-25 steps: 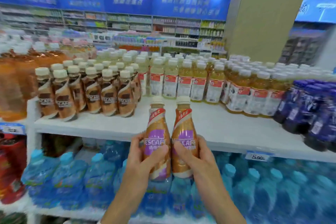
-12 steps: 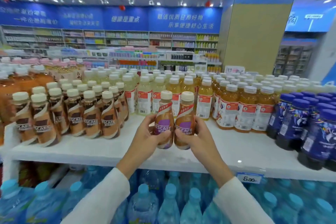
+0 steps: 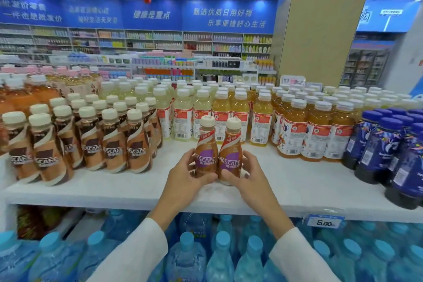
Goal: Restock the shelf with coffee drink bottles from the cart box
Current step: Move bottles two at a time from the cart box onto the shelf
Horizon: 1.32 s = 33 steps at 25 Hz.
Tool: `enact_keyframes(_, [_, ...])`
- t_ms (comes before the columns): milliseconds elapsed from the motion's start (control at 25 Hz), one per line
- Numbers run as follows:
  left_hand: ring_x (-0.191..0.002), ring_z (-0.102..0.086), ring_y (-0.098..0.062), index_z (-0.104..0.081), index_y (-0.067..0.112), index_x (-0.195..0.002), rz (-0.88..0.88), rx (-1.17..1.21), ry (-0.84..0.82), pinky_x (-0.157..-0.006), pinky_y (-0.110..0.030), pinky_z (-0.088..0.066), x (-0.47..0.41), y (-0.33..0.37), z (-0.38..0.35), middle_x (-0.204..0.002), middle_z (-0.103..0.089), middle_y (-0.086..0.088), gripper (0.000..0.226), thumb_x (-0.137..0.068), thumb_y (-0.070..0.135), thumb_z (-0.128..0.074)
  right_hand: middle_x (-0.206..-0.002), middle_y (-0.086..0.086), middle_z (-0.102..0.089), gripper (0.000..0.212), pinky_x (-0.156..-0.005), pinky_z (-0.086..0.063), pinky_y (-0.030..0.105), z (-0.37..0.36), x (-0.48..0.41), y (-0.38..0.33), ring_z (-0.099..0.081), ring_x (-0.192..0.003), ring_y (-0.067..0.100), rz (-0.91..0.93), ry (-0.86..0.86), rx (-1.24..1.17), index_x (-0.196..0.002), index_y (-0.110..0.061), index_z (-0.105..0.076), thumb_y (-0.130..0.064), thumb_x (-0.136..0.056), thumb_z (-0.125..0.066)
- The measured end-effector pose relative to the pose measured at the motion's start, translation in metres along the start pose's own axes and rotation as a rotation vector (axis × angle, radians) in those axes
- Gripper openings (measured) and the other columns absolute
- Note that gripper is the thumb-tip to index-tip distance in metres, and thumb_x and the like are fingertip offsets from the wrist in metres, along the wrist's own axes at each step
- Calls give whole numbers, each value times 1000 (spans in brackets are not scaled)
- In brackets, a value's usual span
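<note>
Two coffee drink bottles with purple labels and cream caps stand side by side on the white shelf [image 3: 297,181], in its middle gap. My left hand [image 3: 183,174] grips the left coffee bottle [image 3: 206,153]. My right hand [image 3: 248,174] grips the right coffee bottle [image 3: 230,155]. The two bottles touch each other, and their bases rest on or just above the shelf surface. A block of brown-labelled coffee bottles [image 3: 91,144] stands in rows to the left. The cart box is out of view.
Yellow juice bottles [image 3: 229,107] fill the shelf behind the hands. Orange juice bottles [image 3: 315,126] and dark blue bottles [image 3: 389,149] stand to the right. Blue-capped water bottles [image 3: 187,256] pack the lower shelf. A price tag [image 3: 326,222] hangs on the shelf edge.
Both hands have carried the two purple-labelled bottles up from in front of the shelf edge and forward onto the shelf. The view has moved closer to the shelf.
</note>
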<state>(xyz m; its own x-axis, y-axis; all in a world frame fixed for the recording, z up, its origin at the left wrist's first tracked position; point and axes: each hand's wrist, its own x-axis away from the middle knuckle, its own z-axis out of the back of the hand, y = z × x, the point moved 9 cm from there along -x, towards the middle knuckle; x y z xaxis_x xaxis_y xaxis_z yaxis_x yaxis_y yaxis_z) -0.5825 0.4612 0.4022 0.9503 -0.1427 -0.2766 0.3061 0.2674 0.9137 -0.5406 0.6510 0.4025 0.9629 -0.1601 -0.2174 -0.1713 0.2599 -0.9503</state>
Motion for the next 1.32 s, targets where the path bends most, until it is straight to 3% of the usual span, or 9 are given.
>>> enact_keyframes(120, [-110, -66, -7, -56, 24, -139, 2, -37, 67, -96, -27, -56, 8, 5, 3, -124, -68, 12, 72, -76, 30, -89, -129, -16, -60, 75, -96, -54, 26, 1, 14, -4, -61, -113, 2, 38, 144, 49, -142, -32, -45, -42, -79, -85])
enact_keyframes(280, [-102, -62, -3, -57, 28, -131, 12, -117, 109, -80, -7, -45, 12, 5, 5, -114, -63, 18, 60, -79, 33, -86, -120, -22, -64, 64, -91, -57, 26, -1, 21, -9, -65, -105, 1, 59, 239, 138, -132, -40, -49, -46, -79, -84])
enact_keyframes(400, [-91, -62, 2, -58, 30, -124, 38, -154, 90, -71, -7, -42, -3, 2, 9, -105, -65, 18, 55, -77, 32, -87, -110, -28, -64, 52, -89, -57, 24, -4, 4, -10, -65, -97, -6, 47, 192, 145, -118, -48, -49, -36, -81, -84])
enact_keyframes(600, [-111, -67, -19, -57, 22, -129, 95, -173, 43, -100, -42, -54, -58, -4, 14, -125, -70, 1, 57, -80, 19, -85, -131, -9, -63, 54, -97, -48, 28, -27, -50, -13, -60, -113, 8, 25, 116, 193, -132, -34, -45, -26, -89, -77])
enact_keyframes(840, [-113, -65, -20, -55, 19, -133, 99, -118, 81, -101, -40, -52, -97, -22, 22, -128, -68, -2, 61, -79, 16, -85, -139, -1, -61, 62, -108, -49, 45, -42, -93, -5, -58, -127, 22, -7, 140, 198, -142, -25, -43, -24, -91, -76])
enact_keyframes(1040, [-115, -63, -19, -51, 24, -131, 66, -72, 90, -102, -39, -51, -104, -35, 20, -122, -65, 4, 57, -83, 16, -82, -137, -2, -62, 62, -105, -50, 40, -47, -102, 5, -61, -123, 20, 20, 153, 212, -144, -26, -41, -29, -91, -75])
enact_keyframes(1320, [-120, -62, -20, -49, 23, -140, 64, -72, 97, -106, -44, -51, -104, -37, 19, -134, -64, 0, 62, -86, 18, -79, -140, -3, -59, 65, -96, -46, 29, -51, -108, 8, -59, -125, 19, 20, 150, 232, -148, -28, -38, -30, -93, -72])
